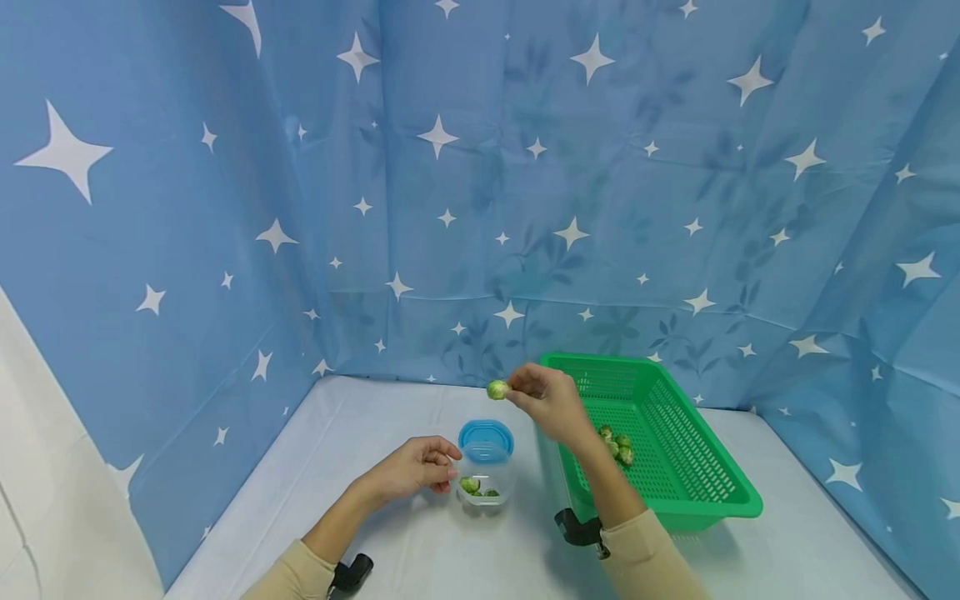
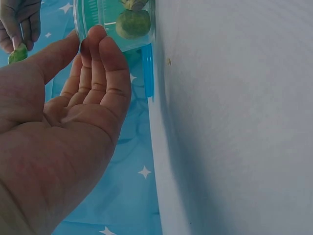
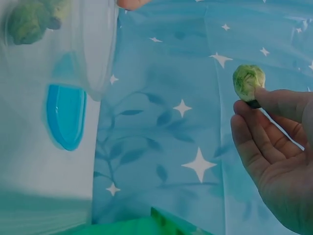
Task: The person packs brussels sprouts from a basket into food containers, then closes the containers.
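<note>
My right hand (image 1: 551,404) is raised near the basket's left edge and pinches a Brussels sprout (image 1: 497,389) between thumb and fingertips. The right wrist view shows this sprout (image 3: 248,83) held out at the tips. A small clear plastic container (image 1: 501,482) with a few sprouts (image 1: 470,485) inside stands on the table. My left hand (image 1: 416,467) is at the container's left side, fingers loosely bent. In the left wrist view, its fingertips (image 2: 97,34) are right at the container's wall, and nothing lies in the palm.
To the right, a green plastic basket (image 1: 693,429) holds several more Brussels sprouts (image 1: 624,454). A blue lid (image 1: 486,433) lies just behind the container on the white-covered table (image 1: 420,542). A blue curtain (image 1: 480,183) with white stars hangs behind the table.
</note>
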Demonstrator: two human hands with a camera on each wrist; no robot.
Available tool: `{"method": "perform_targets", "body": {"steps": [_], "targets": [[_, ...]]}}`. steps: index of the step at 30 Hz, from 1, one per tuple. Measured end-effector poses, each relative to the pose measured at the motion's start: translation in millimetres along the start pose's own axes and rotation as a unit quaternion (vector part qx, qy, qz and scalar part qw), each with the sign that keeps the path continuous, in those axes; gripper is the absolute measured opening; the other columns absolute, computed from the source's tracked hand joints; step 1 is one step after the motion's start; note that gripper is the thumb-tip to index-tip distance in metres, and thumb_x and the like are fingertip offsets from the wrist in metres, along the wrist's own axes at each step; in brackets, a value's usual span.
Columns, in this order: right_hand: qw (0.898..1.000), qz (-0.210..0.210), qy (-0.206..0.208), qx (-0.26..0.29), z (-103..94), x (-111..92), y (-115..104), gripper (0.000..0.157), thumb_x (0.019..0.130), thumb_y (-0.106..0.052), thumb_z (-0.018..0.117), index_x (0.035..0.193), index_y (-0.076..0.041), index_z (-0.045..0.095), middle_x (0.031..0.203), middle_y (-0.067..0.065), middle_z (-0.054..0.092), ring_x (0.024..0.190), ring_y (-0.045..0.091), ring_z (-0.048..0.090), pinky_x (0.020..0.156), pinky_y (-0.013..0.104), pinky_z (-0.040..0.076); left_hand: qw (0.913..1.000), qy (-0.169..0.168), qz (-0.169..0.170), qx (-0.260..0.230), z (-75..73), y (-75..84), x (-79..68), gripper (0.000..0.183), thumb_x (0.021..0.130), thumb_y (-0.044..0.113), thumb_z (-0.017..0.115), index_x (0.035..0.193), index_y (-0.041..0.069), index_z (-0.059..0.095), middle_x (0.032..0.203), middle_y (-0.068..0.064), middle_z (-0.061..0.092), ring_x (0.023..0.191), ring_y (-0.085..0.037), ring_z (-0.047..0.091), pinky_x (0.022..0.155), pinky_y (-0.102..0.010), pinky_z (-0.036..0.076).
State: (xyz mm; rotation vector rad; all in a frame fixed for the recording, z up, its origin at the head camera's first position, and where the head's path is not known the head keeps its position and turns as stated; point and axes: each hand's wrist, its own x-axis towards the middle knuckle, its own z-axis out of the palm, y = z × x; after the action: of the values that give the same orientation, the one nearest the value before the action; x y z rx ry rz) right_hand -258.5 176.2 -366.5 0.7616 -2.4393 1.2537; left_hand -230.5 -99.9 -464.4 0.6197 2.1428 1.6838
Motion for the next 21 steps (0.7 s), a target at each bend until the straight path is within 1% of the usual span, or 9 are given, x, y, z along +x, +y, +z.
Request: {"method": "perform_targets", "body": {"steps": [4,5,9,13,16,21], "targets": [[1.000,0.006,0.006,0.014,4.4,-5,4,0.006,0.095,-0.014,0.078,0.100,-0.014,0.075,0.095,0.005,0.078,0.081,0.015,0.074,0.067,0.029,0.056,1.0000,0.000,-0.001,0.002,0.5,1.1,0.1,0.032,0.105,0.010,0.062,0.132,-0.007,0.057,0.100,-0.017,0.072,0.089,-0.025,0.071,0.084,-0.043,0.061],[1.000,0.008,0.006,0.015,5.3,-7,5,0.006,0.095,-0.014,0.078,0.100,-0.014,0.075,0.095,0.005,0.078,0.081,0.017,0.074,0.067,0.029,0.056,1.0000,0.000,-0.001,0.003,0.7,1.4,0.0,0.032,0.105,0.010,0.061,0.132,-0.007,0.057,0.100,-0.017,0.072,0.089,-0.025,0.071,0.084,-0.043,0.061],[1.000,0.016,0.010,0.003,8.8,-13,8,0.005,0.094,-0.013,0.079,0.095,-0.015,0.074,0.089,0.004,0.077,0.076,0.018,0.071,0.063,0.028,0.055,1.0000,-0.001,-0.001,0.003,1.1,1.5,0.0,0.032,0.106,0.010,0.061,0.132,-0.008,0.057,0.101,-0.018,0.072,0.089,-0.026,0.071,0.085,-0.044,0.061],[1.000,0.022,0.009,-0.012,12.0,-18,9,0.007,0.092,-0.012,0.080,0.092,-0.016,0.074,0.087,-0.001,0.075,0.076,0.013,0.070,0.064,0.027,0.055,1.0000,-0.001,-0.001,-0.001,0.7,0.8,0.3,0.032,0.106,0.010,0.061,0.132,-0.008,0.057,0.101,-0.017,0.072,0.090,-0.027,0.071,0.084,-0.044,0.061],[1.000,0.022,0.004,-0.020,14.0,-19,9,0.008,0.092,-0.010,0.080,0.091,-0.015,0.074,0.087,-0.002,0.074,0.076,0.009,0.070,0.064,0.027,0.056,1.0000,0.001,-0.002,0.000,0.2,0.3,0.2,0.032,0.105,0.010,0.062,0.132,-0.007,0.057,0.100,-0.016,0.072,0.090,-0.027,0.071,0.084,-0.043,0.061],[0.999,0.028,-0.016,-0.022,16.8,-22,9,0.009,0.092,-0.010,0.079,0.090,-0.015,0.072,0.088,-0.001,0.074,0.076,0.009,0.070,0.064,0.026,0.057,1.0000,0.001,-0.001,0.001,-0.2,-0.5,0.4,0.032,0.106,0.011,0.061,0.132,-0.006,0.057,0.099,-0.015,0.072,0.089,-0.025,0.071,0.083,-0.042,0.061]]}}
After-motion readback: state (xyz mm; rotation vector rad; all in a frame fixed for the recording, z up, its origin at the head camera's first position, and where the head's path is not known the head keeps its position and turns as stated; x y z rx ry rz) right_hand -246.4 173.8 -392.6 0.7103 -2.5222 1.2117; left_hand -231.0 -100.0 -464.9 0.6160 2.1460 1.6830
